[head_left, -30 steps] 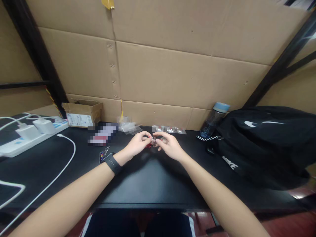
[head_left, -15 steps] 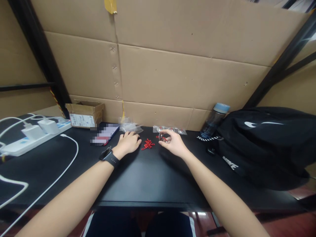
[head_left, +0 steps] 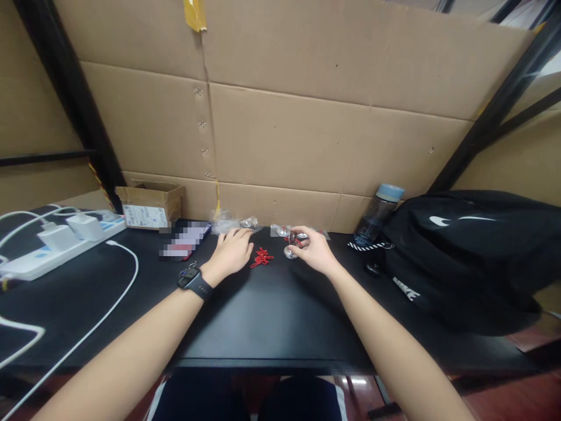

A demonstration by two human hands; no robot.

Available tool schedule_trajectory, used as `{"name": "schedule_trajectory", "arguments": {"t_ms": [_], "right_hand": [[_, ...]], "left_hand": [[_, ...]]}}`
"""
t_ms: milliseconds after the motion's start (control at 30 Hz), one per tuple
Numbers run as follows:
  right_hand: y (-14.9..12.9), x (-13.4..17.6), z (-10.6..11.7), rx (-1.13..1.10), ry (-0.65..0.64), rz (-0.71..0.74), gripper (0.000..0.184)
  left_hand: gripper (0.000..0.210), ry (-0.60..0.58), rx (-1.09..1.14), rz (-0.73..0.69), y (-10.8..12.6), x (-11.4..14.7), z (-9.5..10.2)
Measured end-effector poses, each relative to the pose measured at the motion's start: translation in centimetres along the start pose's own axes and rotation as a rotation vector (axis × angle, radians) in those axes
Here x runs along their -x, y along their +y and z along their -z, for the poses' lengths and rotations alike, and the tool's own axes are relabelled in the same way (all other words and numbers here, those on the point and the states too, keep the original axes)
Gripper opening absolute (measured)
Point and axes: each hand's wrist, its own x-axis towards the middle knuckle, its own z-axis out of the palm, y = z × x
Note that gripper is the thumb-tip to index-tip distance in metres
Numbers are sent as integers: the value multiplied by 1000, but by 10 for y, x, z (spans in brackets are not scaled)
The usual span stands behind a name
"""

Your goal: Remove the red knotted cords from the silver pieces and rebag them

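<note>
My right hand (head_left: 314, 250) pinches a small round shiny piece (head_left: 293, 238) between thumb and fingers, with a bit of red cord showing by it. Just below it, by the thumb, a silvery disc (head_left: 289, 252) is partly visible. My left hand (head_left: 233, 250), a dark watch on its wrist, lies palm down with fingers stretched toward the clear plastic bags (head_left: 222, 224). Between the hands a small heap of red cord loops (head_left: 262, 258) lies on the black table. Behind my right hand is a strip of clear packets (head_left: 279, 230) with round shiny pieces inside.
A phone (head_left: 186, 240) and an open cardboard box (head_left: 151, 204) are at the back left, near a white power strip (head_left: 65, 245) with cables. On the right stand a water bottle (head_left: 377, 213) and a black backpack (head_left: 473, 263). A cardboard wall (head_left: 307, 140) closes off the back.
My right hand has shifted slightly to the right, and a silvery disc now shows under the held piece. A shiny crumpled part of the plastic bags now shows beyond my left fingers.
</note>
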Motion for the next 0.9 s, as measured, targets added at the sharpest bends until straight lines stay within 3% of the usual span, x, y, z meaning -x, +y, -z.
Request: {"name": "schedule_trajectory", "arguments": {"t_ms": [267,533,767,900], "right_hand": [[-2,-2,11,117,14,80,44],[-2,-1,11,99,-53,68,40],[-5,-1,11,91,-86,46,35],[-5,-1,13,124,-68,52,39]], "left_hand": [[37,-43,37,-132,7,3,-7],[48,-176,3,-39,1,1,-11],[40,-127,-103,56,3,-4,-8],[31,-20,-107,67,0,-3,-8]]}}
